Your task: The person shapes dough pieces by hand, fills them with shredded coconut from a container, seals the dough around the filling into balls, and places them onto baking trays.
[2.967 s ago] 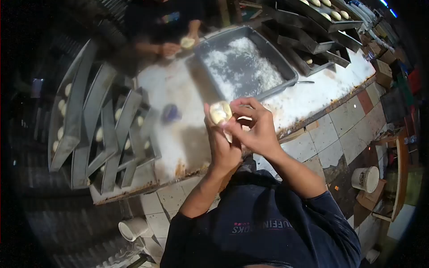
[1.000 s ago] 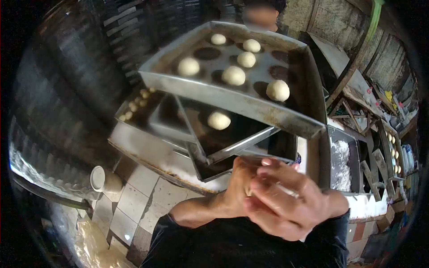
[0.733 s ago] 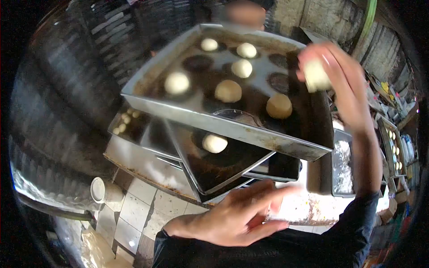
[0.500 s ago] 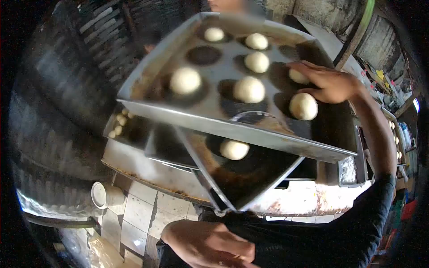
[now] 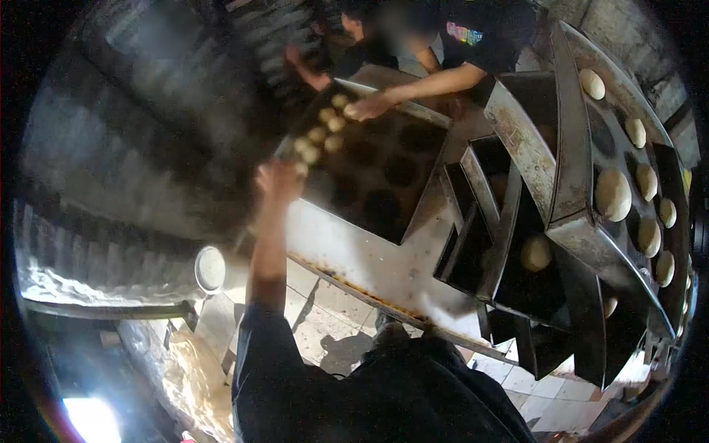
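My left hand reaches to the near left corner of a dark baking tray. Its fingers are smeared by motion, right beside a dough ball, and I cannot tell whether they grip it. Several small dough balls lie in a cluster along the tray's left side. A co-worker's hand touches the far end of this cluster. My right hand is out of view.
Deep metal trays are stacked at the right; the top tray holds several larger dough balls, and another ball lies in a lower tray. A white table bears the trays. A pale bucket stands at left.
My view has swung left, so the stacked trays now lie at the right. My right hand, earlier at a dough ball in the top tray, has left view. My left hand has reached forward.
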A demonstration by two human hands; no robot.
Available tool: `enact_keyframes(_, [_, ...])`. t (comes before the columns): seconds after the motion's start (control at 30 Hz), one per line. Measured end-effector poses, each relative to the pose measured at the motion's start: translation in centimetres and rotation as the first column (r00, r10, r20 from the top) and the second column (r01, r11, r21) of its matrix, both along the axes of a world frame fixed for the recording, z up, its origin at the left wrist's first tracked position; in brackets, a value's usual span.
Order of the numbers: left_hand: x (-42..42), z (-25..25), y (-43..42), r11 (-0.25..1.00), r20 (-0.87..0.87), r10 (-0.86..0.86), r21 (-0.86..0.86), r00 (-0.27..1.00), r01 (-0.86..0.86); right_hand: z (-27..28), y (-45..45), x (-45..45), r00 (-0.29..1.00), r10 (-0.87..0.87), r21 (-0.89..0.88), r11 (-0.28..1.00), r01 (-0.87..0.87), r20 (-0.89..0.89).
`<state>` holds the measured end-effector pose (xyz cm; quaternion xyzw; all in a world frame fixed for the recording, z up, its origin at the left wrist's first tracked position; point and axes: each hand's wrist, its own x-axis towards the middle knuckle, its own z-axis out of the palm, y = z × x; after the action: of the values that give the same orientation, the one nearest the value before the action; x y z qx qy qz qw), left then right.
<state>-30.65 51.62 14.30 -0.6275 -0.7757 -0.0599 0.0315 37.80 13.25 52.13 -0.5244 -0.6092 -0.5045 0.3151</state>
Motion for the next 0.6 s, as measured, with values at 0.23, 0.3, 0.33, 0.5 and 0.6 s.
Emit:
enact_keyframes(0.23, [-0.4, -1.3, 2.1, 0.986, -0.141, -0.151, 0.043, 0.978, 0.159, -4.6, -6.5, -1.8, 0.885, 0.071, 0.269, 0.961, 0.063, -0.459])
enact_keyframes(0.3, [1.9, 2.0, -0.8, 0.934, -0.008, -0.249, 0.263, 0.969, 0.242, -5.7, -7.7, -2.5, 0.893, 0.039, 0.212, 0.975, 0.063, -0.448])
enact_keyframes(0.33, [3.5, 4.6, -2.4, 0.865, 0.017, -0.341, 0.397, 0.940, 0.307, -6.5, -8.4, -2.7, 0.888, 0.032, 0.182, 0.982, 0.058, -0.458])
enact_keyframes(0.5, [14.7, 11.1, -17.7, 0.574, 0.376, -0.567, 0.819, 0.733, 0.024, -12.2, -13.8, -3.6, 0.775, -0.001, -0.080, 0.995, -0.064, -0.632])
enact_keyframes(0.6, [24.9, 13.8, -29.7, 0.378, 0.237, -0.795, 0.913, 0.558, 0.152, -17.2, -16.0, -6.1, 0.520, -0.075, -0.297, 0.885, -0.358, -0.851])
